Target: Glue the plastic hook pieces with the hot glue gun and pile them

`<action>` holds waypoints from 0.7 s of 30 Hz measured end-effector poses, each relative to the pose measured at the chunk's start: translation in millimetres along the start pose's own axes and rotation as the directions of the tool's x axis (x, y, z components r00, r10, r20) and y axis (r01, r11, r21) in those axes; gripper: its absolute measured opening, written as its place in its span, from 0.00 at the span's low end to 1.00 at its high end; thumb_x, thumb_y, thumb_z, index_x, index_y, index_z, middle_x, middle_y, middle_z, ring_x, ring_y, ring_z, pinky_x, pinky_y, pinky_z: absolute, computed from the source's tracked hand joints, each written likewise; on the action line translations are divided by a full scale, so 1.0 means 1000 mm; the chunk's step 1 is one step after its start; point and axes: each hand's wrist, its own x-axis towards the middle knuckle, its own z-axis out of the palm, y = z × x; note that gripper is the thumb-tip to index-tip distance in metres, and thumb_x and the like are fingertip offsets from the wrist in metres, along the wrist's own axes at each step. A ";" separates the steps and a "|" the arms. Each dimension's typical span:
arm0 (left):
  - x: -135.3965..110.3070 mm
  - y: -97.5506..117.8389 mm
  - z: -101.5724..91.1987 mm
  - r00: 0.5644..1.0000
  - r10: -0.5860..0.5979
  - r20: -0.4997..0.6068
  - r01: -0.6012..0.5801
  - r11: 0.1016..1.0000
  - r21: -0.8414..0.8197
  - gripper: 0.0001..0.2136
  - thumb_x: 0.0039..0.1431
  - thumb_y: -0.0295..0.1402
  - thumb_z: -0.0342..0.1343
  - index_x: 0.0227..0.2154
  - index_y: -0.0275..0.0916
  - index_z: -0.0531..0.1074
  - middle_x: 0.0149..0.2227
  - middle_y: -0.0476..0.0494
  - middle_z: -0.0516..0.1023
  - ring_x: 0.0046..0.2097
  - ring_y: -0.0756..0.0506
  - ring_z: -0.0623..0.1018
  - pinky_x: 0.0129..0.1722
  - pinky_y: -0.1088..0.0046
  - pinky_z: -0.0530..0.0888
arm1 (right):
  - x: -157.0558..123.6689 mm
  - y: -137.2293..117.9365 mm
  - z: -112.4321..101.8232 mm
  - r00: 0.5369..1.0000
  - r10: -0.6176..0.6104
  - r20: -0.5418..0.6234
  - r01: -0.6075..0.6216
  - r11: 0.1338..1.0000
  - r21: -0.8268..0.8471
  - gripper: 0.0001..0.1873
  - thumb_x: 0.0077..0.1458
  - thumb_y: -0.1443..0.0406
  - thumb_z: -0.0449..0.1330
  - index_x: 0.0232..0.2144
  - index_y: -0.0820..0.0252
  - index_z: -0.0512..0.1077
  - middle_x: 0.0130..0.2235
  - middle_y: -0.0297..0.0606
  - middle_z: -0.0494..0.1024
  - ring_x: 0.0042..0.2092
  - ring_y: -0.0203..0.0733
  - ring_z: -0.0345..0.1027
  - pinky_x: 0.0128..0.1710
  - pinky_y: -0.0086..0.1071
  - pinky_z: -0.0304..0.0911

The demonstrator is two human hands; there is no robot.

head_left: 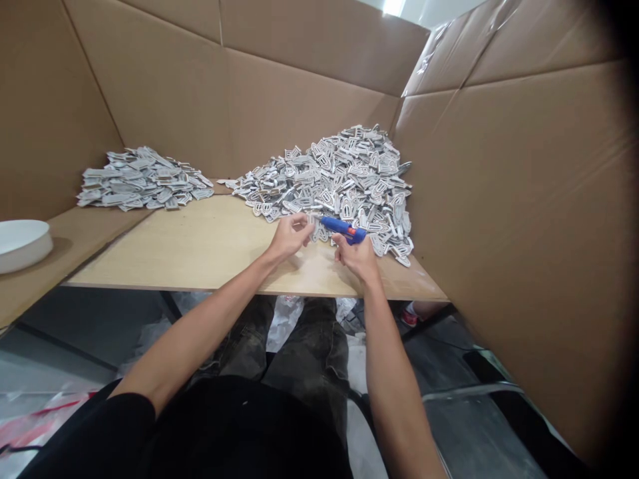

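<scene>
My right hand is wrapped round a blue glue gun with an orange-red part on its side. Its nozzle points left, at my left hand. Between the left fingers I pinch a small whitish flat piece, partly hidden by the fingers, close to the nozzle; whether the two touch I cannot tell. Both hands are above the table, just in front of a large heap of similar flat whitish pieces, many with slots cut through them.
On the left lies a second heap of flat greyish-white pieces. A round white dish sits at the far left. Tall cardboard walls enclose the wooden tabletop at the back and sides. Beneath it are plastic wrapping and a red shoe.
</scene>
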 end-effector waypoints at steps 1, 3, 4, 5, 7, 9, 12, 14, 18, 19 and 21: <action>0.000 -0.001 0.000 1.000 -0.004 -0.007 0.004 1.000 0.007 0.10 0.58 0.36 0.62 0.25 0.39 0.69 0.22 0.50 0.71 0.23 0.51 0.70 0.26 0.75 0.66 | 0.000 -0.003 0.000 1.000 -0.013 -0.004 0.013 1.000 -0.016 0.32 0.54 0.35 0.64 0.24 0.55 0.72 0.16 0.34 0.70 0.19 0.38 0.61 0.21 0.32 0.55; -0.001 -0.002 -0.001 0.999 -0.002 -0.032 0.003 0.999 0.032 0.10 0.58 0.36 0.62 0.26 0.39 0.68 0.23 0.50 0.70 0.24 0.51 0.70 0.26 0.75 0.65 | -0.001 -0.010 0.001 0.998 -0.056 0.011 0.057 0.996 -0.069 0.30 0.56 0.36 0.64 0.23 0.54 0.71 0.17 0.34 0.71 0.20 0.40 0.61 0.23 0.33 0.56; -0.001 -0.003 -0.001 0.999 0.004 -0.045 -0.002 0.999 0.049 0.10 0.58 0.36 0.62 0.26 0.40 0.67 0.23 0.51 0.70 0.24 0.51 0.70 0.26 0.75 0.65 | -0.001 -0.013 0.002 0.995 -0.091 0.031 0.093 0.990 -0.105 0.30 0.57 0.37 0.64 0.23 0.54 0.70 0.18 0.35 0.72 0.22 0.41 0.63 0.25 0.34 0.58; -0.001 -0.003 -0.001 0.998 0.012 -0.056 -0.008 0.998 0.067 0.11 0.58 0.36 0.62 0.26 0.40 0.67 0.24 0.51 0.69 0.25 0.51 0.69 0.26 0.75 0.64 | -0.002 -0.017 0.003 0.990 -0.134 0.054 0.140 0.979 -0.148 0.29 0.58 0.38 0.64 0.24 0.54 0.70 0.20 0.35 0.73 0.23 0.41 0.64 0.27 0.34 0.59; 0.000 -0.004 -0.002 0.997 0.013 -0.074 -0.006 0.996 0.093 0.11 0.57 0.35 0.63 0.26 0.40 0.66 0.23 0.52 0.68 0.26 0.51 0.68 0.26 0.76 0.63 | -0.002 -0.023 0.007 0.969 -0.237 0.071 0.247 0.935 -0.254 0.27 0.60 0.39 0.64 0.26 0.54 0.69 0.26 0.37 0.76 0.28 0.43 0.67 0.31 0.35 0.61; 0.001 -0.005 -0.002 0.996 -0.010 -0.086 0.017 0.996 0.089 0.12 0.57 0.36 0.64 0.25 0.40 0.66 0.23 0.52 0.67 0.26 0.51 0.68 0.27 0.76 0.63 | -0.003 -0.027 0.010 0.943 -0.333 -0.001 0.309 0.877 -0.368 0.26 0.62 0.39 0.61 0.30 0.54 0.69 0.31 0.40 0.78 0.32 0.46 0.69 0.35 0.35 0.62; 0.003 -0.008 0.000 0.995 -0.036 -0.097 0.043 0.997 0.063 0.11 0.57 0.36 0.63 0.26 0.40 0.67 0.24 0.51 0.69 0.27 0.50 0.69 0.28 0.76 0.65 | -0.002 -0.029 0.012 0.898 -0.415 -0.147 0.311 0.835 -0.454 0.26 0.67 0.40 0.55 0.32 0.53 0.67 0.35 0.43 0.77 0.36 0.48 0.70 0.38 0.37 0.63; 0.004 -0.012 0.001 0.991 -0.041 -0.124 0.050 0.996 0.069 0.10 0.57 0.36 0.63 0.26 0.40 0.68 0.24 0.51 0.70 0.26 0.50 0.70 0.28 0.76 0.65 | -0.003 -0.029 0.009 0.888 -0.421 -0.185 0.303 0.839 -0.452 0.27 0.67 0.39 0.53 0.31 0.53 0.66 0.33 0.41 0.76 0.36 0.48 0.69 0.39 0.36 0.63; 0.009 -0.020 -0.013 0.963 -0.109 -0.245 0.154 0.973 0.173 0.10 0.60 0.34 0.60 0.24 0.40 0.69 0.22 0.50 0.71 0.25 0.49 0.72 0.27 0.76 0.66 | -0.004 -0.027 -0.001 0.921 -0.317 -0.227 0.210 0.895 -0.394 0.28 0.63 0.38 0.57 0.29 0.53 0.67 0.28 0.37 0.73 0.31 0.45 0.67 0.37 0.36 0.62; 0.011 -0.022 -0.023 0.948 -0.148 -0.281 0.208 0.958 0.198 0.10 0.61 0.33 0.59 0.24 0.40 0.69 0.22 0.49 0.72 0.25 0.49 0.72 0.27 0.76 0.65 | -0.003 -0.026 -0.003 0.927 -0.280 -0.250 0.170 0.906 -0.387 0.28 0.62 0.37 0.58 0.29 0.54 0.68 0.26 0.36 0.72 0.30 0.45 0.66 0.36 0.36 0.62; 0.017 -0.023 -0.049 0.899 -0.237 -0.369 0.336 0.914 0.229 0.10 0.60 0.31 0.59 0.23 0.40 0.68 0.21 0.49 0.72 0.24 0.48 0.72 0.25 0.76 0.64 | 0.000 -0.021 -0.006 0.931 -0.199 -0.305 0.082 0.931 -0.355 0.28 0.59 0.37 0.60 0.30 0.55 0.70 0.25 0.37 0.73 0.29 0.45 0.67 0.35 0.37 0.63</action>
